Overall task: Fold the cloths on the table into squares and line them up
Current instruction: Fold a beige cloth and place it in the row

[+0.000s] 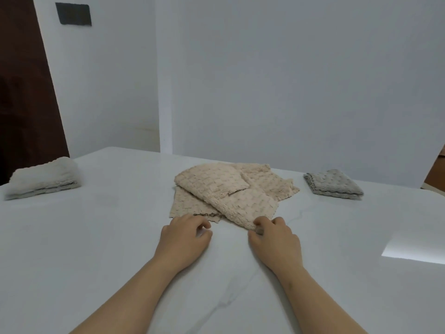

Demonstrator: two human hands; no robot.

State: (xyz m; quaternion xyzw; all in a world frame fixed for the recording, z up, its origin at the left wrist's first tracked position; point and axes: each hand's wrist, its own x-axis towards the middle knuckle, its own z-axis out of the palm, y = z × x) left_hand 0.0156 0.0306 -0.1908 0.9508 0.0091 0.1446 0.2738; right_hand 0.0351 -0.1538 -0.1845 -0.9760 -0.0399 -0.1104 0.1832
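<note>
A beige knitted cloth [228, 191] lies rumpled and partly doubled over in the middle of the white table [96, 237]. My right hand [274, 239] pinches its near corner between thumb and fingers. My left hand [185, 237] sits at the cloth's near left edge with curled fingers; I cannot tell whether they hold the edge. A folded white fluffy cloth [43, 178] rests at the far left. A folded grey cloth [333, 184] lies at the right.
A white wall runs behind the table's far edge. A dark brown door [24, 92] stands at the left. A bright patch of light [414, 249] falls on the table at the right. A brown object [435, 174] shows at the right edge.
</note>
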